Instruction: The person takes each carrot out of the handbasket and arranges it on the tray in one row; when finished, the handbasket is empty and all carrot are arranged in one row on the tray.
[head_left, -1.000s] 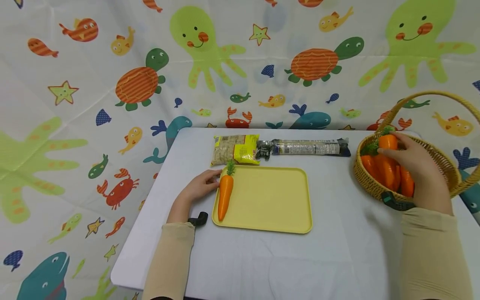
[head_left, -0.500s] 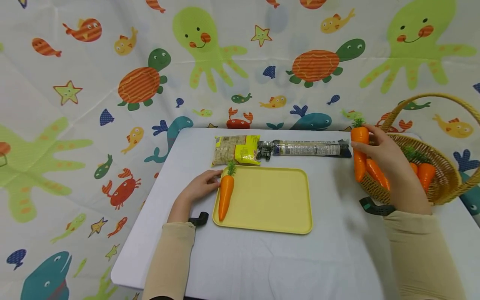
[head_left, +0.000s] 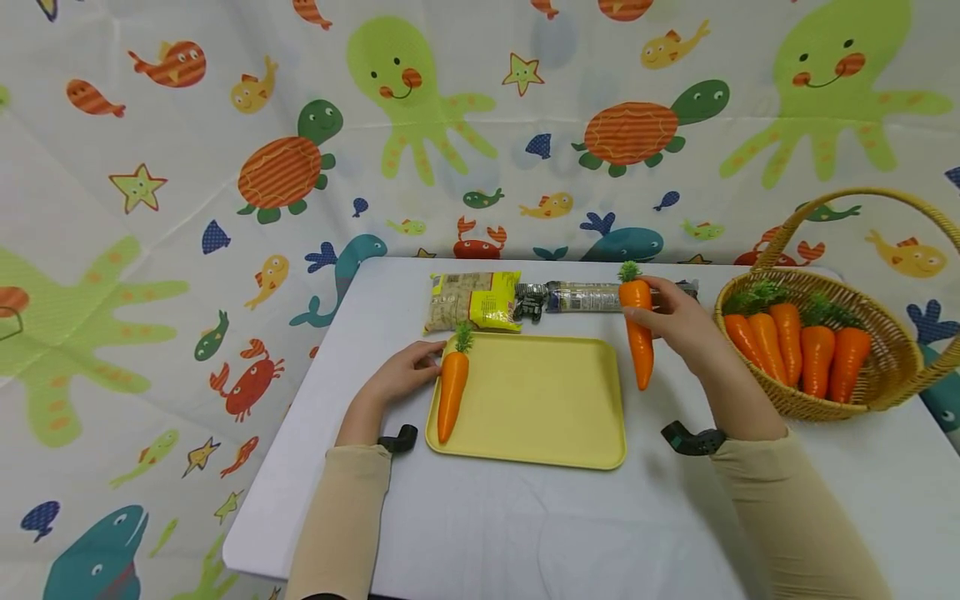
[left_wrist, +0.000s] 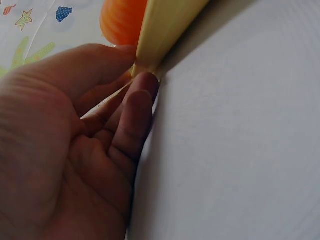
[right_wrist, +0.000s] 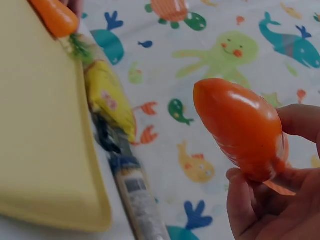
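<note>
My right hand (head_left: 678, 321) grips a toy carrot (head_left: 640, 342) near its leafy top, tip pointing down, off the right edge of a yellow tray (head_left: 540, 400). In the right wrist view the carrot (right_wrist: 242, 130) shows tip first, with thumb and fingers around its thick end. On the tray's left side lies another toy carrot (head_left: 452, 392), leaves toward the back. My left hand (head_left: 403, 371) pinches the tray's left rim beside that carrot. The left wrist view has the left hand's fingers (left_wrist: 132, 120) right at the tray edge (left_wrist: 162, 30), with part of the orange carrot above.
A wicker basket (head_left: 757, 392) with a tall handle stands at the right, holding several toy carrots (head_left: 817, 358). Behind the tray lie a yellow-and-clear bag (head_left: 472, 300), a small black object (head_left: 530, 302) and a long dark packet (head_left: 585, 296). A sea-animal cloth hangs behind the table.
My right hand has lifted a carrot out of the basket and carried it left toward the tray. The left hand and the carrot on the tray have stayed in place.
</note>
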